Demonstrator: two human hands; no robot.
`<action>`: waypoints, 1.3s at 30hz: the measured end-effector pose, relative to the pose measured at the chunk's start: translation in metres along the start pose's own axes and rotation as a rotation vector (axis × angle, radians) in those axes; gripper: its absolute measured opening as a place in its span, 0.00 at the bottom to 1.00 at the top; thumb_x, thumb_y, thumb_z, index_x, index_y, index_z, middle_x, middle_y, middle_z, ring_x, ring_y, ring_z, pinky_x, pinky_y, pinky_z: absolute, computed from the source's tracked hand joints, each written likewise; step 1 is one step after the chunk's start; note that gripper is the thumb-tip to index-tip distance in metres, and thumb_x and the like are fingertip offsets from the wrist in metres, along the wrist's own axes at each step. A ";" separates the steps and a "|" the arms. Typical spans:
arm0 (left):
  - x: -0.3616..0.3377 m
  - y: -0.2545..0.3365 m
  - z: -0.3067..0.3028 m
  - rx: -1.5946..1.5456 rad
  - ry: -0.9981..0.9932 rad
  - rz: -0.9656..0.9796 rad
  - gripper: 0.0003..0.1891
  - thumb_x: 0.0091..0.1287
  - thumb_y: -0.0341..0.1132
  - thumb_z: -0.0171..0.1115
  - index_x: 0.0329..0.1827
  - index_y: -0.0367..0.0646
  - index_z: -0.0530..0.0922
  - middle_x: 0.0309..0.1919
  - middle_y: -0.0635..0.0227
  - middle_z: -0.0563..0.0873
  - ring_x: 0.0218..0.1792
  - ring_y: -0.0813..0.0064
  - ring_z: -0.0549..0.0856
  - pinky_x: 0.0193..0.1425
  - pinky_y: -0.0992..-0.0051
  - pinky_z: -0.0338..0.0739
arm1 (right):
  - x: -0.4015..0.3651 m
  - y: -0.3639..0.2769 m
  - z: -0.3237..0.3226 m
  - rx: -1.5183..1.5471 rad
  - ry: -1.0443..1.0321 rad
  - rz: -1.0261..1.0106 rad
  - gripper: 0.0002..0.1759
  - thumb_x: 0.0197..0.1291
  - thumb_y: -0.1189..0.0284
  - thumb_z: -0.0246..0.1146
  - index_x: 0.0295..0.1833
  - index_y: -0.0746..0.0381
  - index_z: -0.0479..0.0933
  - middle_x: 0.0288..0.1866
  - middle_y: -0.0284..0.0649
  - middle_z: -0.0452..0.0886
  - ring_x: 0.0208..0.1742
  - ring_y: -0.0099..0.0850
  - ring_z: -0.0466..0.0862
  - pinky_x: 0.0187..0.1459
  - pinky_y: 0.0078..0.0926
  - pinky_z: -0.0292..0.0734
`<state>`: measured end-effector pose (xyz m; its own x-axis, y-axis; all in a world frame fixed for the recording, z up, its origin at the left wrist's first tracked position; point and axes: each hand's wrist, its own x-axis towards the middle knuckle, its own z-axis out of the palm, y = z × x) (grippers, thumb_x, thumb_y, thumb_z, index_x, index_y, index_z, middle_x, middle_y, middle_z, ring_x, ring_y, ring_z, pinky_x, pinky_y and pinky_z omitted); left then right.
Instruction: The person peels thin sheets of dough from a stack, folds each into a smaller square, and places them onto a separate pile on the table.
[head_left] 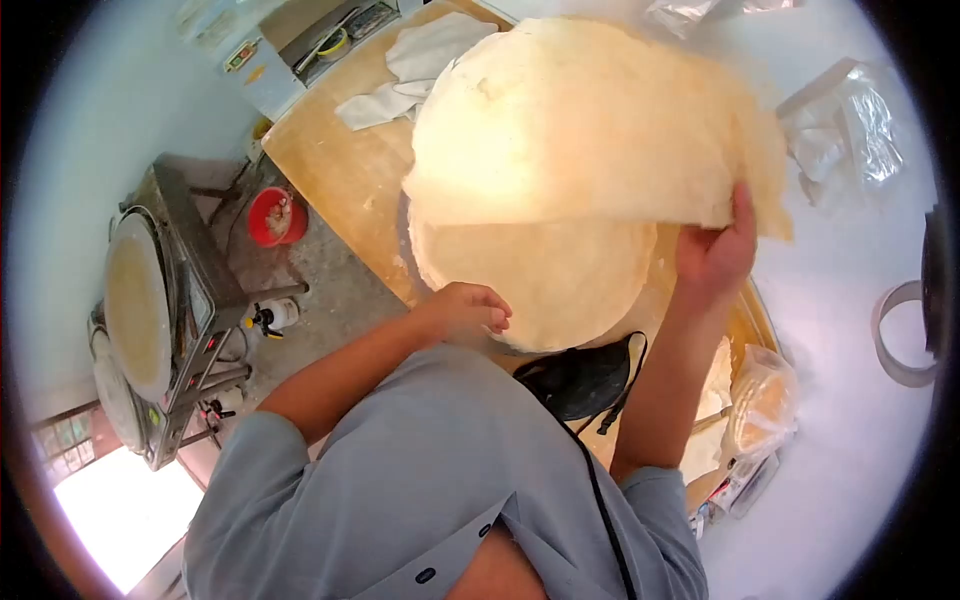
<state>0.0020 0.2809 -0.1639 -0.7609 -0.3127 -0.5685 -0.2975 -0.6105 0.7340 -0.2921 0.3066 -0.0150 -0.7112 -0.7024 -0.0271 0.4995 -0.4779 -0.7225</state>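
A large, thin round flatbread point(600, 130) is folded over, its straight fold lying across a pale round stack of flatbread point(545, 275) on the table. My right hand point(718, 248) grips the folded sheet at its right-hand corner, thumb on top and the other fingers beneath. That corner is blurred by motion. Close by the front left rim of the stack is my left hand point(465, 308), its fingers loosely curled together with nothing visible in them.
The wooden table point(335, 170) carries a white cloth point(385, 102) and a black bag point(575, 382). Bagged flatbreads point(765, 400) lie at right, below clear plastic bags point(850, 130). On the left stand a round griddle point(138, 305) and a red bucket point(276, 217).
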 end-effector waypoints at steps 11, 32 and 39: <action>0.103 -0.032 0.033 1.185 0.084 0.839 0.28 0.61 0.34 0.67 0.65 0.38 0.74 0.66 0.53 0.75 0.68 0.53 0.73 0.71 0.58 0.69 | -0.087 0.145 -0.255 -0.447 0.717 0.331 0.15 0.70 0.71 0.58 0.59 0.66 0.73 0.50 0.44 0.82 0.42 0.36 0.85 0.35 0.34 0.85; 0.142 -0.103 0.035 1.584 -0.039 0.581 0.23 0.63 0.37 0.59 0.61 0.39 0.80 0.66 0.55 0.76 0.74 0.55 0.65 0.78 0.52 0.55 | -0.055 0.202 -0.161 -1.839 -0.616 0.018 0.20 0.56 0.74 0.59 0.56 0.58 0.81 0.38 0.44 0.82 0.41 0.45 0.83 0.42 0.41 0.78; 0.118 -0.074 0.026 1.274 0.029 0.799 0.28 0.60 0.34 0.64 0.66 0.38 0.74 0.65 0.54 0.76 0.73 0.55 0.66 0.78 0.56 0.59 | -0.040 0.188 -0.176 -1.403 -0.516 0.459 0.18 0.64 0.59 0.61 0.53 0.58 0.82 0.38 0.47 0.84 0.41 0.48 0.84 0.46 0.44 0.79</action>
<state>-0.0805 0.3080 -0.2752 -0.9535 -0.2715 0.1307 -0.1211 0.7424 0.6590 -0.2569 0.3379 -0.2714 -0.2458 -0.8833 -0.3992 -0.4344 0.4686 -0.7693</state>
